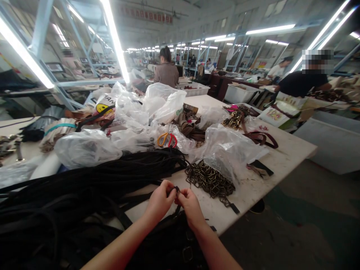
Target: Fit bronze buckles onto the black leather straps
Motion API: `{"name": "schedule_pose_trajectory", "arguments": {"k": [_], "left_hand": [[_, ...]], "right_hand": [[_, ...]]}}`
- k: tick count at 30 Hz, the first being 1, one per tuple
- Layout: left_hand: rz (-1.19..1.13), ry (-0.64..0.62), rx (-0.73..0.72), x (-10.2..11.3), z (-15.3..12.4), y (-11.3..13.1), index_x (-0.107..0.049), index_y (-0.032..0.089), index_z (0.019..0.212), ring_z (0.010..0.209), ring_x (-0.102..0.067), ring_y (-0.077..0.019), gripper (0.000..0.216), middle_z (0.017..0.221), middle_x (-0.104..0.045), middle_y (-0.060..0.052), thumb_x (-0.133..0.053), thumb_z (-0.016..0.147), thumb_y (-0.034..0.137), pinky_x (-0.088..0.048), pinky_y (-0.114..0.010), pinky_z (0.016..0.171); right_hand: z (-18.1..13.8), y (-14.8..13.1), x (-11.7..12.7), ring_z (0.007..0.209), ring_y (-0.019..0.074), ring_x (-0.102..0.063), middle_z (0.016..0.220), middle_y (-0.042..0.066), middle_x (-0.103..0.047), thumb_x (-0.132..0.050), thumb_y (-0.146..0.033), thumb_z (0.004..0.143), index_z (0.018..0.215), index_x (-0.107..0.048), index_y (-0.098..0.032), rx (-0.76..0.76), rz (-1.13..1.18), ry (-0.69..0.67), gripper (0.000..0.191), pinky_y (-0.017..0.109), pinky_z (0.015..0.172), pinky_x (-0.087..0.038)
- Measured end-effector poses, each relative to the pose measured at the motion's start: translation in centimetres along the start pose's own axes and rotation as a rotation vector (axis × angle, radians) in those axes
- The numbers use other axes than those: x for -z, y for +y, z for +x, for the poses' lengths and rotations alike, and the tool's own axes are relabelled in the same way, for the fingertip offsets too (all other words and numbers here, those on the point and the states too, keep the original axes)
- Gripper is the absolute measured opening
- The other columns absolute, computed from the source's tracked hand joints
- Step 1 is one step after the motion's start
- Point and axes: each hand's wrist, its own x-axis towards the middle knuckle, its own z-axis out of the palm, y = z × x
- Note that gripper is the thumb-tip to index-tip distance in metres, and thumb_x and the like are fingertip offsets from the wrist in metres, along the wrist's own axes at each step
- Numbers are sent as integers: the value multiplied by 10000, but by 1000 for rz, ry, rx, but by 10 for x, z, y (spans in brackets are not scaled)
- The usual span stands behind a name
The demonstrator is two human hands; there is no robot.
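My left hand [161,199] and my right hand [190,204] meet above the near part of the table, fingertips pinched together. Between them is the end of a dark strap [176,189]; its finer details are too small to make out. A thick bundle of long black straps [98,174] lies to the left of my hands. Beyond my right hand, a heap of dark brass-coloured metal buckles [211,180] spills from a clear plastic bag [229,144]. Below my forearms, black strap work with a metal buckle [187,254] lies in shadow.
Scissors with yellow and red handles [167,140] lie among plastic bags [87,148]. Brown straps [260,138] rest near the right side of the white table [292,153]. A pale bin [332,138] stands right of it. Co-workers [166,71] are farther off.
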Motion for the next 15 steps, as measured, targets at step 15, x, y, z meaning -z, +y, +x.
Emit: {"name": "schedule_pose_trajectory", "arguments": {"k": [15], "left_hand": [[-13, -64, -189, 10, -3, 6, -519, 178, 975, 761, -535, -146, 302, 849, -549, -14, -607, 704, 278, -422, -249, 684]], "right_hand": [[-14, -19, 14, 681, 154, -529, 713, 19, -588, -509, -408, 792, 839, -571, -141, 255, -325, -154, 277, 244, 626, -416]]}}
